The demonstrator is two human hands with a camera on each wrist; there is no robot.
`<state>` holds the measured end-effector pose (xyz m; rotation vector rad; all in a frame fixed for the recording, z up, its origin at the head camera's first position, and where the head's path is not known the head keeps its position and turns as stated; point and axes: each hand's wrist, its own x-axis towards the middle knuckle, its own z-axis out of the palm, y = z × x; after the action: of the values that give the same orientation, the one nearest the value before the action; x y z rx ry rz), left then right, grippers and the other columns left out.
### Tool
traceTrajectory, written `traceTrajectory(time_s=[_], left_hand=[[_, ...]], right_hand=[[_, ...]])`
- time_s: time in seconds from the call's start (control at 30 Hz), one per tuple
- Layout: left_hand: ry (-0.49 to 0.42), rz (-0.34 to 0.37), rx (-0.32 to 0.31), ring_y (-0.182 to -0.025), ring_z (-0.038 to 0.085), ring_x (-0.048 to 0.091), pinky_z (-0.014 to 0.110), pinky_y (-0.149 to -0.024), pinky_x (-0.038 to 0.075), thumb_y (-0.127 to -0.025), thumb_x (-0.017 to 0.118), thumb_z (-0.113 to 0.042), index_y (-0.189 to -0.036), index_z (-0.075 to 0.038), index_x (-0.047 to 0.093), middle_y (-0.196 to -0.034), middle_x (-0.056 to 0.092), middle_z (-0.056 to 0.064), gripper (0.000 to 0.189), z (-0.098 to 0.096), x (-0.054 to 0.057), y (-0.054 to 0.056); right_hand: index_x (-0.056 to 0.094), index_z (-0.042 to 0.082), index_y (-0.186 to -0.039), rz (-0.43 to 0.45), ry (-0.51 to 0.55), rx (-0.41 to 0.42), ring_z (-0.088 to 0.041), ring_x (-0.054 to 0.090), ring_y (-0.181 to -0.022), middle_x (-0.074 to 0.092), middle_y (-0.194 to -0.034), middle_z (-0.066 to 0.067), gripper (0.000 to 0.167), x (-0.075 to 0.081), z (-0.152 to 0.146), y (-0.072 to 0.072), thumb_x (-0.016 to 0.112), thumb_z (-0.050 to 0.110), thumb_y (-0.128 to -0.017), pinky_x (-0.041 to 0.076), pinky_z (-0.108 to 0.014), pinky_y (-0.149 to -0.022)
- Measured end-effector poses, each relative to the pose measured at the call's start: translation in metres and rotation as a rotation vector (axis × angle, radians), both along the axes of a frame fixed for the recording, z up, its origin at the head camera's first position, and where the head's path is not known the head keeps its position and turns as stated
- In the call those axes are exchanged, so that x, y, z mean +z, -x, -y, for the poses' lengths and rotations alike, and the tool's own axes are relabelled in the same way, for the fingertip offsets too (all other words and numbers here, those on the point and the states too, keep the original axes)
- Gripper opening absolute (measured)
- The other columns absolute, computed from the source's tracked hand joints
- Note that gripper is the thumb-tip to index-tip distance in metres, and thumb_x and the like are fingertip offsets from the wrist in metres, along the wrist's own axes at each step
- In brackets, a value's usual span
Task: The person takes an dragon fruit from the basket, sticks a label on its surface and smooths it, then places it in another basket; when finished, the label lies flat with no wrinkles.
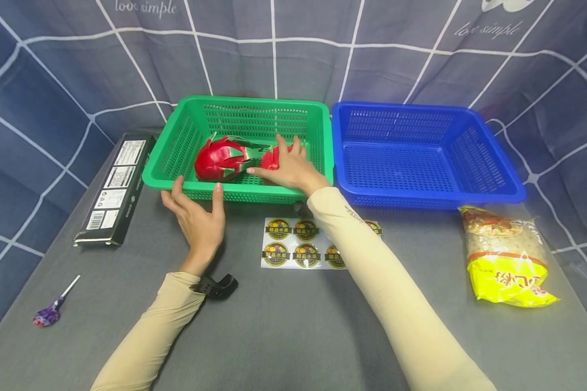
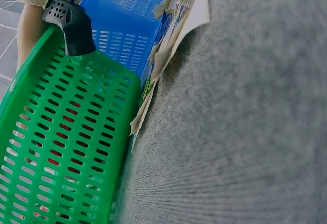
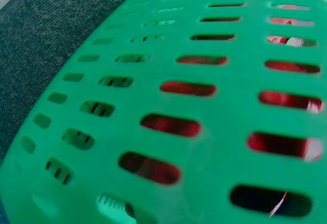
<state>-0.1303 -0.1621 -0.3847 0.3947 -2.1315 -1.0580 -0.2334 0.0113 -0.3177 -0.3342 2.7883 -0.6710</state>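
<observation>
Two red dragon fruits with green-tipped scales lie in the green basket (image 1: 239, 191). The left dragon fruit (image 1: 217, 162) shows almost whole. Over the right dragon fruit (image 1: 270, 158) reaches my right hand (image 1: 293, 165), thumb on its left and fingers round its far side, gripping it; the hand covers much of this fruit. My left hand (image 1: 198, 220) is at the basket's front rim, thumb and fingers spread, fingertips touching the rim. Through slots in the basket wall (image 3: 204, 122), red skin shows in the right wrist view. Neither hand appears in the wrist views.
A blue basket (image 1: 430, 196) stands right of the green one. In front lies a sheet of round stickers (image 1: 293, 244), partly under the right sleeve. A black box (image 1: 117, 190) and a lollipop (image 1: 49, 314) lie left, a yellow food bag (image 1: 509, 260) right. A curtain hangs behind.
</observation>
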Motion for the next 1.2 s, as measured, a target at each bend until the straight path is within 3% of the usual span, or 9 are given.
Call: traceTrajectory(time_s=[0.27, 0.43, 0.67, 0.9, 1.2], left_hand=[[0.009, -0.004, 0.010, -0.134, 0.033, 0.025, 0.046, -0.104, 0.031, -0.083, 0.055, -0.050, -0.135, -0.012, 0.024, -0.143, 0.011, 0.023, 0.072, 0.000, -0.002, 0.001], [0.020, -0.005, 0.010, -0.132, 0.033, 0.026, 0.046, -0.104, 0.030, -0.083, 0.054, -0.051, -0.135, -0.010, 0.024, -0.143, 0.012, 0.023, 0.073, 0.000, -0.001, 0.001], [0.019, 0.024, 0.018, -0.132, 0.033, 0.027, 0.046, -0.105, 0.028, -0.083, 0.053, -0.051, -0.135, -0.013, 0.023, -0.143, 0.012, 0.021, 0.072, 0.001, -0.001, 0.001], [0.027, 0.029, 0.015, -0.130, 0.034, 0.029, 0.047, -0.105, 0.028, -0.083, 0.053, -0.052, -0.135, -0.013, 0.023, -0.142, 0.013, 0.021, 0.072, 0.001, -0.001, 0.000], [0.040, 0.022, 0.019, -0.130, 0.033, 0.029, 0.046, -0.105, 0.029, -0.083, 0.053, -0.051, -0.135, -0.012, 0.023, -0.142, 0.013, 0.021, 0.072, 0.002, -0.001, 0.000]], right_hand=[[0.002, 0.021, -0.146, 0.006, 0.035, -0.047, -0.030, 0.029, -0.124, 0.016, -0.144, -0.018, 0.113, 0.001, -0.002, 0.000, 0.061, 0.071, -0.064, 0.047, -0.045, -0.088], [0.004, 0.025, -0.146, 0.036, 0.089, -0.077, -0.032, 0.026, -0.126, 0.012, -0.146, -0.018, 0.112, 0.002, -0.004, -0.003, 0.066, 0.066, -0.063, 0.045, -0.049, -0.091], [0.016, 0.040, -0.142, 0.092, 0.145, -0.071, -0.037, 0.016, -0.129, -0.001, -0.146, -0.019, 0.101, 0.005, -0.007, -0.005, 0.075, 0.055, -0.061, 0.044, -0.054, -0.089], [0.031, 0.036, -0.136, 0.115, 0.175, -0.081, -0.041, 0.020, -0.125, -0.001, -0.144, -0.019, 0.088, 0.006, -0.010, -0.007, 0.077, 0.048, -0.062, 0.043, -0.053, -0.088], [0.032, 0.033, -0.132, 0.121, 0.194, -0.097, -0.040, 0.029, -0.116, 0.005, -0.139, -0.017, 0.084, 0.006, -0.010, -0.006, 0.077, 0.042, -0.062, 0.048, -0.046, -0.079]])
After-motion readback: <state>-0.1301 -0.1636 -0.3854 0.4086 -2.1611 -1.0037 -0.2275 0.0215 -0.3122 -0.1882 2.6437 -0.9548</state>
